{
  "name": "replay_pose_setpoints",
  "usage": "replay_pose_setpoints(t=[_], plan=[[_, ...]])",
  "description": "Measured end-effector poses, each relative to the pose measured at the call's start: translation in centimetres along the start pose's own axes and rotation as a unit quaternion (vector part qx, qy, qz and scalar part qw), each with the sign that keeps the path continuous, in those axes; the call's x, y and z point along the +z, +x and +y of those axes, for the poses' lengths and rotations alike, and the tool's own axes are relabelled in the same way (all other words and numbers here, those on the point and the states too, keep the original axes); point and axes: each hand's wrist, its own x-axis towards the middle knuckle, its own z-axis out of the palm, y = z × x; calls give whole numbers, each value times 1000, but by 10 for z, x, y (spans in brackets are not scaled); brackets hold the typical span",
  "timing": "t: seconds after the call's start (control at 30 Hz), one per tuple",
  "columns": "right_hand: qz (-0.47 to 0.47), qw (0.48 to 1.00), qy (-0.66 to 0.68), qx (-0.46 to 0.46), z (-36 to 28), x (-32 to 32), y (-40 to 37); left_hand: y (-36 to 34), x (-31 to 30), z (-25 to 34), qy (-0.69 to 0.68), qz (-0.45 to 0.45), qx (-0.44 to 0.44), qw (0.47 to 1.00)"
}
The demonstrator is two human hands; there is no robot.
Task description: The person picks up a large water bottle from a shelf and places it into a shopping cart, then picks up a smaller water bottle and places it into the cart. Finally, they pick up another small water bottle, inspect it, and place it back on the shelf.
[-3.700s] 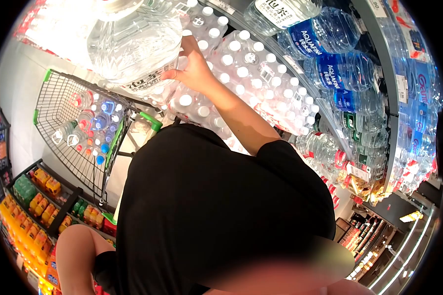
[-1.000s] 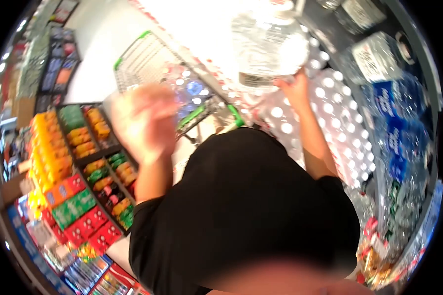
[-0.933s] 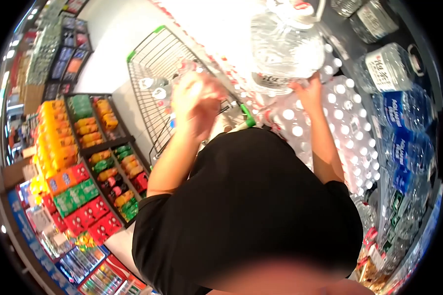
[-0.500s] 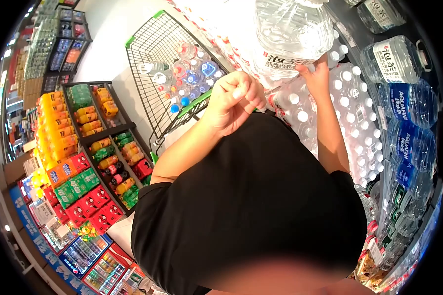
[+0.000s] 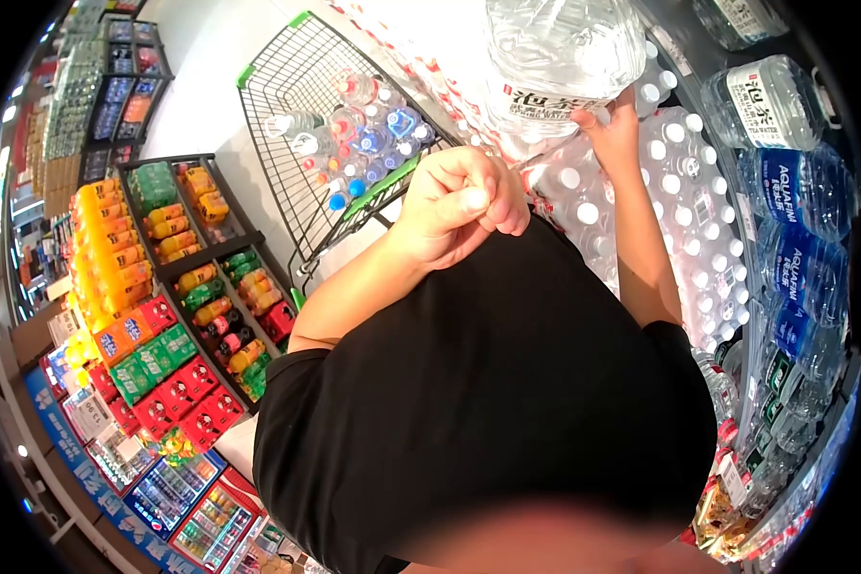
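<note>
A large clear water jug (image 5: 562, 57) with a white label is raised at the top of the view. My right hand (image 5: 612, 129) is under its base and grips it. My left hand (image 5: 459, 203) is curled into a loose fist in front of my black shirt, just below the jug, with nothing seen in it. Behind my left hand stands a wire shopping cart (image 5: 297, 96) with a green handle (image 5: 378, 191), holding several small water bottles (image 5: 364, 134).
Shrink-wrapped packs of white-capped bottles (image 5: 679, 210) fill the shelf at right, with blue-labelled water bottles (image 5: 799, 258) beyond. Low racks of orange, green and red drinks (image 5: 163, 277) stand at left across the white floor aisle (image 5: 196, 86).
My left hand came up from the left side, blurred in motion, and has closed into a fist in front of my chest. The jug stayed raised in my right hand.
</note>
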Motion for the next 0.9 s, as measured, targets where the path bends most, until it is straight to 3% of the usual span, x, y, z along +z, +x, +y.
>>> replay_pose_setpoints(t=[0.57, 0.77, 0.9], plan=[[8, 1000, 0, -4, 3, 1, -1, 1, -3, -4, 61, 21, -16, 998], [2, 1000, 3, -4, -2, 1, -1, 9, -11, -6, 27, 23, -72, 997], [4, 1000, 6, -9, 3, 0, -1, 11, -6, -8, 32, 80, -124, 988]])
